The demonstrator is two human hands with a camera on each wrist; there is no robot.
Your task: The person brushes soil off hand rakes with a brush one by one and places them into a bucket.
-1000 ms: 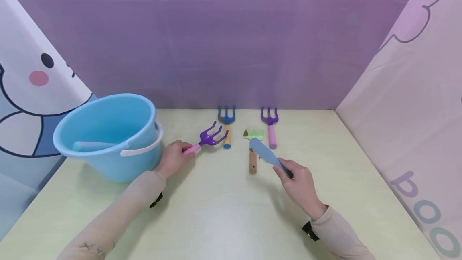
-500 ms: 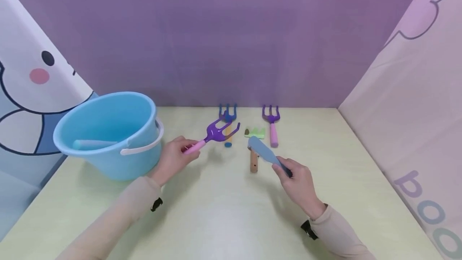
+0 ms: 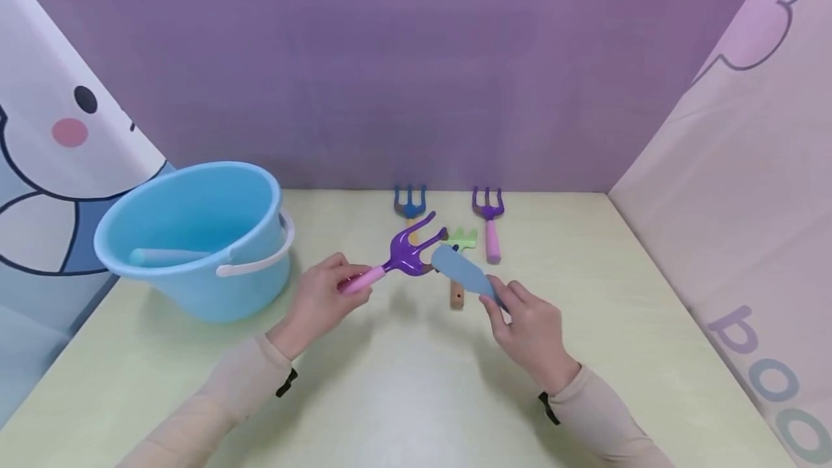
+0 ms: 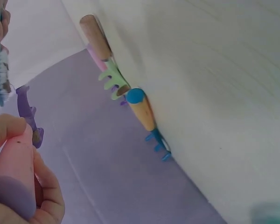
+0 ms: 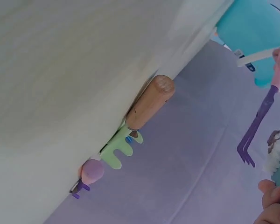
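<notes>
My left hand grips the pink handle of a purple three-pronged garden fork, raised above the table with its prongs toward the right. The right hand pinches a light-blue brush, whose head lies close to the prongs. White bristles with brown stains show on the brush in the left wrist view. A small gap separates the bristles from the fork in the right wrist view. Below the brush lies a green hand rake with a wooden handle, partly hidden.
A light-blue bucket stands at the left, with a pale-blue stick-shaped thing inside. At the table's back lie a blue fork with a yellow handle and another purple fork. A purple backdrop rises behind them.
The left hand has carried the purple fork rightward from beside the bucket to near the brush. The right hand has brought the brush slightly left, and the brush has turned a little.
</notes>
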